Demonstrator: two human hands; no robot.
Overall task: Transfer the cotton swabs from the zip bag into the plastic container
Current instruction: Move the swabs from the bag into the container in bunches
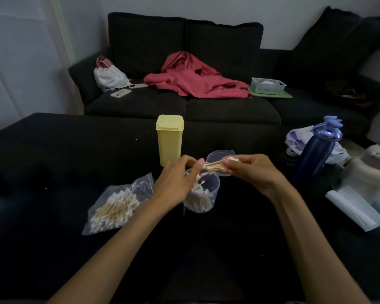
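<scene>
Head view shows 2 hands meeting above the clear round plastic container (203,194), which is partly filled with swabs. Between them runs a small bundle of wooden-stick cotton swabs (214,166): the right hand (253,172) pinches one end, the left hand (180,181) curls its fingers round the other. Left of and below the left hand lies the clear zip bag (116,205), swabs inside. Beyond the left hand stands a tall yellow plastic box (169,140).
</scene>
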